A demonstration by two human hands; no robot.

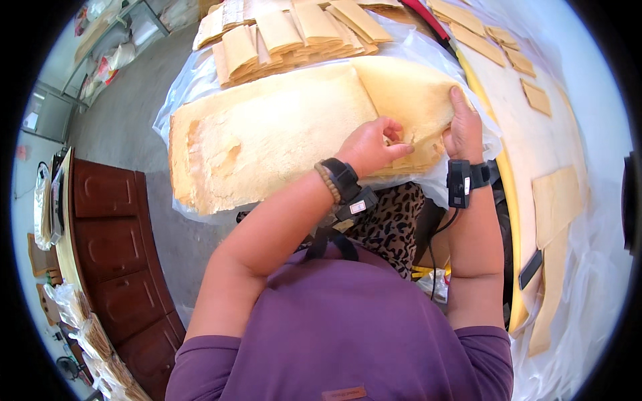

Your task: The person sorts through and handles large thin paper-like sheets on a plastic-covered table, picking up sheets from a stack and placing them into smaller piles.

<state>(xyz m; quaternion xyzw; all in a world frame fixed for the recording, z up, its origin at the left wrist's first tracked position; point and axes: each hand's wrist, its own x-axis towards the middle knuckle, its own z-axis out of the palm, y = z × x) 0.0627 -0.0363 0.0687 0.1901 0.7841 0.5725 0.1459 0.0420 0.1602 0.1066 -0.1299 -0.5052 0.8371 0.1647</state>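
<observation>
A stack of large, thin, pale yellow sheets (281,134) lies across clear plastic in front of me, its left edge rough and flaking. The top yellow sheet (408,87) at the right end is deeper in colour and creased along a slanting line. My right hand (465,127) grips this sheet's right edge, thumb on top and fingers curled beneath. Over the near right part of the stack, my left hand (376,144) has its fingers curled toward the thumb, close to the sheet's surface. Whatever small bit lies between those fingertips is too small to name.
Folded tan pieces (281,37) are heaped beyond the stack. On the right, a pale table (535,154) with a yellow edge carries flat tan pieces and a black phone (530,269). A dark red cabinet (110,234) stands left across the grey floor (150,100).
</observation>
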